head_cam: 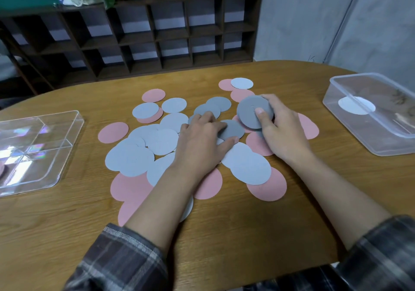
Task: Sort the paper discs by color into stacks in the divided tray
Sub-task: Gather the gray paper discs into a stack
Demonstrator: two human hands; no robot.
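Observation:
Pink, light grey and dark grey paper discs lie scattered and overlapping in the middle of the wooden table [224, 234]. My right hand [280, 131] holds a small stack of dark grey discs [250, 113] tilted up, thumb on its face. My left hand [202, 142] lies flat on the pile, fingertips and thumb on a dark grey disc [232, 128] that rests on the table. Two more dark grey discs [213, 106] sit just beyond it. The clear divided tray [38, 146] stands at the left edge, apart from both hands.
A clear plastic box [370, 115] with a white round spot on its floor stands at the right. A dark wooden cubby shelf [134, 36] with plants on top runs behind the table. Bare tabletop lies in front of the pile.

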